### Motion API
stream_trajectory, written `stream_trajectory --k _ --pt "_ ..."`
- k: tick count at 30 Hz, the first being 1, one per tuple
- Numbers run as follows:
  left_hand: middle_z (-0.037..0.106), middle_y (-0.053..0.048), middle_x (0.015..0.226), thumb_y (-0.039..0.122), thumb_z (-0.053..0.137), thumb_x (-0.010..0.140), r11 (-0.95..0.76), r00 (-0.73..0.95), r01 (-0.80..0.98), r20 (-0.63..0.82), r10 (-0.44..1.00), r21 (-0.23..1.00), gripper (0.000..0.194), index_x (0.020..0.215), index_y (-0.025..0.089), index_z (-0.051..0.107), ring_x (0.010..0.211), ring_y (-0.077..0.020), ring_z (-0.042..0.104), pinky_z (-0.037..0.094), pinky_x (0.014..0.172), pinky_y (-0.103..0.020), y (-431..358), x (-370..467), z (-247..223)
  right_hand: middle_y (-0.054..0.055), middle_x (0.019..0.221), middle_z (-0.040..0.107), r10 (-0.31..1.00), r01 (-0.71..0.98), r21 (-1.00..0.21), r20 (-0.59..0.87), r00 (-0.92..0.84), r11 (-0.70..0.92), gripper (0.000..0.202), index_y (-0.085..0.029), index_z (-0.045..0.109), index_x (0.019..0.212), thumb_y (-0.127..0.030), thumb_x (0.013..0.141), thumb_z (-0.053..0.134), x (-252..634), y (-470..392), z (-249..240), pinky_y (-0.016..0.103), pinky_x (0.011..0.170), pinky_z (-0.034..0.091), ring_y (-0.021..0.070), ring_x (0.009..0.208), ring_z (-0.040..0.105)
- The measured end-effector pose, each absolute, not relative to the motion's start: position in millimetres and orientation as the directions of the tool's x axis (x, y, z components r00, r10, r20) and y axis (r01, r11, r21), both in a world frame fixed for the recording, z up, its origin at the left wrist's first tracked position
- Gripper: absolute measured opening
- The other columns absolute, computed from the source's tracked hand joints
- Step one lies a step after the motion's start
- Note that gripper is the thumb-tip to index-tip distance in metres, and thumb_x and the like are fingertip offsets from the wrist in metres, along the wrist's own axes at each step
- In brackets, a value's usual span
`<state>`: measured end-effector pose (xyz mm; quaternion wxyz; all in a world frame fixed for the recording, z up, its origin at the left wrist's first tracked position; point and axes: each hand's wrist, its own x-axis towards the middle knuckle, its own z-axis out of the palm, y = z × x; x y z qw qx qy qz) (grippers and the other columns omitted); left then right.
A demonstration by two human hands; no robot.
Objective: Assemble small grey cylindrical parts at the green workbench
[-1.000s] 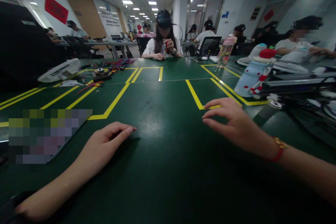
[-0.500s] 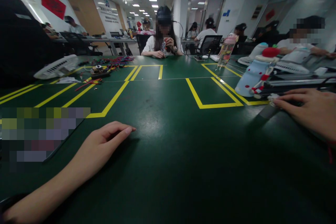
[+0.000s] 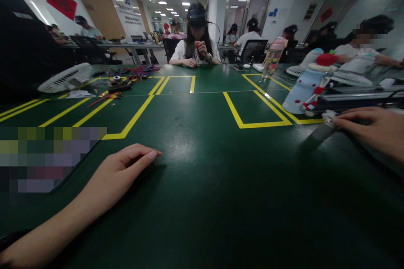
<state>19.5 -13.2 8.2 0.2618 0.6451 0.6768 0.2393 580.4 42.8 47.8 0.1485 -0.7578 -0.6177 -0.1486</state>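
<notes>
My left hand [image 3: 126, 166] rests on the green table [image 3: 202, 201] at the left, thumb and fingertips pressed together. Whether anything small is between those fingertips cannot be made out. At the right edge, my right hand [image 3: 370, 128] pinches a small whitish, translucent object [image 3: 328, 117] between thumb and fingers. A grey, see-through piece [image 3: 320, 132] extends below it toward the tabletop. Just beyond that hand stands a light blue bottle [image 3: 298, 92] with red dots and a red top.
A pink-capped clear bottle [image 3: 273, 59] stands farther back. White fans [image 3: 67, 77] lie at both sides. Tangled wires [image 3: 142, 71] are at the back left. A person [image 3: 195, 46] sits opposite, hands at the far edge. Yellow tape [image 3: 265, 125] marks the table.
The camera view has shifted slightly. My right hand sits a little farther right around the whitish object, which shows more. My left hand has hardly moved.
</notes>
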Motion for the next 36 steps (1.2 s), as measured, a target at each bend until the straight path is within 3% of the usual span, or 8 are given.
stream_trajectory --k 4,7,11,15,21,28,33,36 --pt "0.075 0.0 0.106 0.061 0.054 0.087 0.064 -0.036 0.739 -0.056 0.998 0.671 0.041 0.101 0.027 0.073 0.104 -0.026 0.066 0.045 0.089 -0.034 -14.5 20.1 10.2 0.013 0.119 0.07 0.887 0.933 -0.208 0.305 0.347 -0.293 0.045 -0.019 0.077 0.105 -0.052 0.079 0.061 568.2 39.8 53.4 0.039 0.077 0.041 0.028 0.1 0.061" --pt "0.074 -0.001 0.108 0.061 0.054 0.087 0.073 -0.035 0.736 -0.07 0.997 0.673 0.042 0.102 0.026 0.072 0.104 -0.0267 0.065 0.045 0.089 -0.034 -14.5 20.2 10.6 0.014 0.118 0.07 0.836 0.884 -0.247 0.298 0.46 -0.397 0.046 -0.02 0.077 0.103 -0.056 0.077 0.064 561.3 38.0 54.8 0.04 0.075 0.041 0.0299 0.099 0.061" --pt "0.074 -0.001 0.105 0.061 0.055 0.086 0.081 -0.042 0.735 -0.074 0.996 0.673 0.041 0.1 0.027 0.072 0.103 -0.0272 0.066 0.045 0.088 -0.035 -14.4 20.2 11.0 0.014 0.113 0.072 0.856 0.858 -0.376 0.243 0.456 -0.35 0.04 -0.019 0.079 0.099 -0.051 0.079 0.065 556.9 34.4 54.4 0.041 0.079 0.042 0.0278 0.097 0.064" --pt "0.074 -0.001 0.105 0.061 0.055 0.086 0.073 -0.044 0.744 -0.061 0.997 0.664 0.042 0.1 0.026 0.073 0.101 -0.0268 0.066 0.046 0.087 -0.035 -15.4 20.9 11.9 0.014 0.117 0.071 0.875 0.787 -0.552 0.195 0.443 -0.275 0.04 -0.018 0.077 0.108 -0.045 0.083 0.06 551.3 29.3 54.7 0.04 0.082 0.042 0.0258 0.1 0.065" --pt "0.074 -0.003 0.107 0.065 0.052 0.085 0.054 -0.019 0.747 -0.06 0.998 0.662 0.047 0.102 0.026 0.072 0.103 -0.0282 0.065 0.045 0.087 -0.037 -14.2 17.6 7.8 0.012 0.121 0.069 0.833 0.828 -0.39 0.218 0.508 -0.403 0.044 -0.018 0.078 0.105 -0.052 0.079 0.064 555.2 33.8 53.3 0.04 0.087 0.04 0.028 0.105 0.062" --pt "0.072 -0.002 0.11 0.066 0.053 0.085 0.061 -0.012 0.734 -0.077 0.997 0.677 0.045 0.102 0.028 0.071 0.106 -0.0283 0.064 0.043 0.09 -0.038 -11.8 13.9 4.0 0.012 0.103 0.073 0.849 0.836 -0.358 0.176 0.498 -0.416 0.037 -0.019 0.078 0.1 -0.048 0.079 0.068 570.8 41.8 53.4 0.039 0.081 0.042 0.0259 0.092 0.064" --pt "0.072 -0.001 0.113 0.065 0.054 0.087 0.039 0.013 0.726 -0.07 0.997 0.686 0.043 0.101 0.028 0.071 0.109 -0.0274 0.063 0.042 0.093 -0.036 -13.7 15.4 5.5 0.013 0.104 0.072 0.925 0.852 -0.442 0.115 0.363 -0.28 0.041 -0.017 0.071 0.104 -0.04 0.072 0.079 582.3 40.9 44.5 0.036 0.081 0.046 0.0202 0.088 0.066" --pt "0.072 -0.001 0.112 0.064 0.054 0.087 0.026 0.016 0.732 -0.055 0.998 0.681 0.043 0.101 0.028 0.071 0.108 -0.0272 0.063 0.042 0.093 -0.036 -12.8 16.4 3.8 0.015 0.104 0.071 0.925 0.859 -0.492 0.245 0.29 -0.139 0.045 -0.013 0.067 0.105 -0.036 0.068 0.081 566.9 38.9 31.7 0.035 0.084 0.05 0.0196 0.089 0.067"
